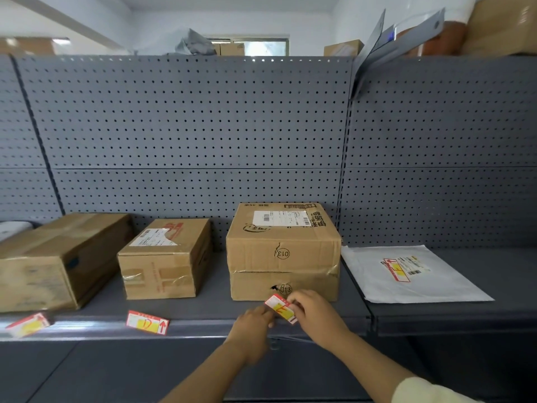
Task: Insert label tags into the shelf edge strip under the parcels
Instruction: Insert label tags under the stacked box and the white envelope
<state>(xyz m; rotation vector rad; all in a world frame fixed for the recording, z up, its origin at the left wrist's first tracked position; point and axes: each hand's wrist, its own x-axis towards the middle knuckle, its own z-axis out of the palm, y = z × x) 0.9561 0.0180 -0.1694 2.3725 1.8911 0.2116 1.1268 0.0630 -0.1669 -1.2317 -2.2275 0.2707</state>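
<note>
A red, white and yellow label tag point(281, 308) is pinched between my left hand point(252, 324) and my right hand point(315, 314), tilted, just above the grey shelf edge strip point(197, 328) in front of the stacked boxes marked 013 point(283, 251). Two more tags sit in the strip: one point(147, 321) under the middle box point(165, 258), another point(28, 324) under the left box point(55, 257). The lower edge of the held tag is hidden by my fingers.
A white mailer bag point(406, 274) with a tag stuck on it lies on the neighbouring shelf to the right. Grey pegboard point(189, 126) backs the shelf. Boxes and grey panels rest on top of the unit.
</note>
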